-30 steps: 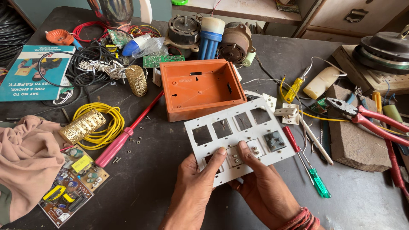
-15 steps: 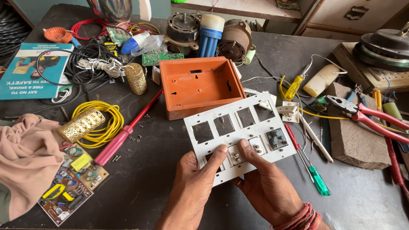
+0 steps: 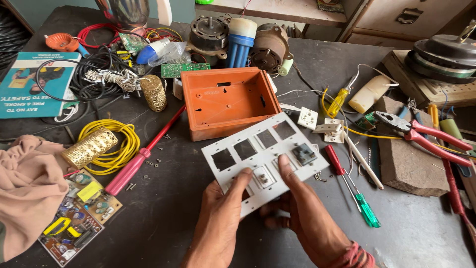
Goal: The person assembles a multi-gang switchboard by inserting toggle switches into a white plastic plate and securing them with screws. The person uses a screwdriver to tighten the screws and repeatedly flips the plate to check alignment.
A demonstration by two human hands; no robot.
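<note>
Left hand [image 3: 218,223]: grip clamped on white switch plate [image 3: 263,154], thumb on face.
Right hand [image 3: 310,221]: same, thumb by centre socket.
Plate: held above bench [image 3: 173,218], tilted.
Behind: orange box [image 3: 225,101], close.
Right: screwdrivers [image 3: 352,191], pliers [image 3: 421,134].
Left: yellow wire coil [image 3: 116,144].

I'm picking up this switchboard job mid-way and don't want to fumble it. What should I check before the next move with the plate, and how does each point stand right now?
1. Grip: left hand and right hand both hold the white switch plate at its near edge, thumbs on top: ok.
2. Openings: the far row of four square cut-outs is empty: not ok if it needs modules.
3. Fitted parts: a few sit in the near row; seating cannot tell.
4. Orange box lies open beyond the plate, nothing visible inside: ok.
5. Red screwdriver lies just right of the plate: ok.
6. Small loose screws lie scattered on the table: not ok.
</note>
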